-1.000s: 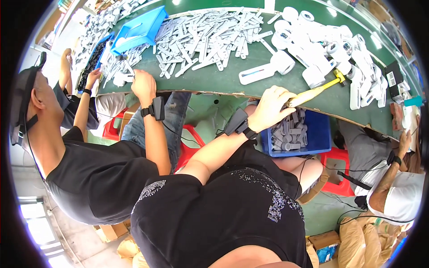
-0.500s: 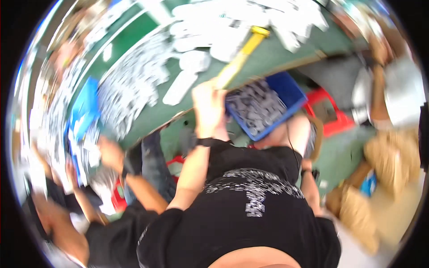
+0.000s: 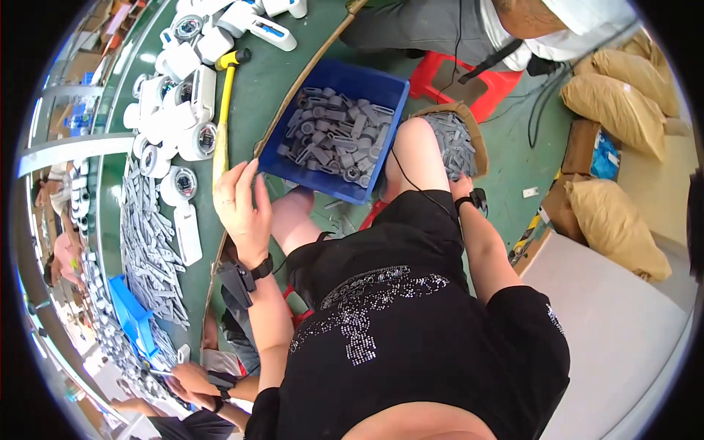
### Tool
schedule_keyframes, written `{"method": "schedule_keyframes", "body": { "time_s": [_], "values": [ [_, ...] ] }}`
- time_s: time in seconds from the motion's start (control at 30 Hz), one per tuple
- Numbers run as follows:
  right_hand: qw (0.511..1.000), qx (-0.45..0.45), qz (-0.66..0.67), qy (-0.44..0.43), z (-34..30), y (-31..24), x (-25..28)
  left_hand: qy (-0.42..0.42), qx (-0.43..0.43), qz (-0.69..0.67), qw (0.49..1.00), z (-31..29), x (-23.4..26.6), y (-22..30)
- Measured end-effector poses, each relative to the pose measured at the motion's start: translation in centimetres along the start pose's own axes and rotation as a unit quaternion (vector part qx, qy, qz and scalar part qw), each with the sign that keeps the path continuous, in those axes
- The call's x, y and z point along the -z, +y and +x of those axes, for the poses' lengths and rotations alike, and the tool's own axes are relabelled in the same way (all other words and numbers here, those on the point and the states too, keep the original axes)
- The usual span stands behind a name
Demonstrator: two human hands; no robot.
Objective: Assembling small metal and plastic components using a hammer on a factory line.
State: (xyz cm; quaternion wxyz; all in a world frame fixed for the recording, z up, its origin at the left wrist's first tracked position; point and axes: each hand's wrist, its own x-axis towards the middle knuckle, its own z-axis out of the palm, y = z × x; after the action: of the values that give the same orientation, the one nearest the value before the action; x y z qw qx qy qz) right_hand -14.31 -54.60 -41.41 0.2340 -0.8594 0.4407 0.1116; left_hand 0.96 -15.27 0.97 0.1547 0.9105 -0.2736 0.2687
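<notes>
My left hand (image 3: pixel 243 209) is raised at the table edge with its fingers stretched and apart. Its fingertips are right by the butt of a hammer (image 3: pixel 224 121) with a yellow handle and a yellow and black head, which lies on the green table. Down at my right side, my right hand (image 3: pixel 460 188) reaches to the near rim of a cardboard carton (image 3: pixel 477 143) full of slim grey plastic pieces (image 3: pixel 449 136). Its fingers are mostly hidden there. Between the table and my knees stands a blue bin (image 3: pixel 352 73) holding many grey plastic parts (image 3: pixel 337 132).
White rounded housings (image 3: pixel 176 95) and a heap of grey strips (image 3: pixel 150 242) cover the table's left part, with a blue tray (image 3: pixel 132 315) beyond. A co-worker's hands (image 3: pixel 194 380) work at lower left. A red stool (image 3: pixel 484 95), cables and brown sacks (image 3: pixel 616 227) are at right.
My view has turned, so the table now lies more to the left. My left hand, earlier around the hammer's handle, now has its fingers spread beside it. My right hand now shows at the carton.
</notes>
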Motion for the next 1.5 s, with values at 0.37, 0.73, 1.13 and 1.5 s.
{"method": "schedule_keyframes", "body": {
  "time_s": [0.37, 0.73, 1.13, 1.5],
  "values": [
    [0.971, 0.153, -0.155, 0.101, 12.9, 8.3, -14.1, 0.012, 0.011, 0.237, 0.971, 0.0, -4.3, -2.2],
    [0.968, 0.111, -0.202, 0.102, 11.2, 7.1, -8.9, 0.029, -0.015, 0.29, 0.957, -0.6, -5.0, -3.0],
    [0.962, 0.138, -0.213, 0.101, 12.0, 6.8, -8.3, 0.022, -0.039, 0.313, 0.949, -0.5, -4.6, -3.1],
    [0.972, 0.106, -0.189, 0.093, 10.7, 6.5, -9.0, -0.014, -0.023, 0.306, 0.952, 0.0, -4.4, -2.6]
  ]
}}
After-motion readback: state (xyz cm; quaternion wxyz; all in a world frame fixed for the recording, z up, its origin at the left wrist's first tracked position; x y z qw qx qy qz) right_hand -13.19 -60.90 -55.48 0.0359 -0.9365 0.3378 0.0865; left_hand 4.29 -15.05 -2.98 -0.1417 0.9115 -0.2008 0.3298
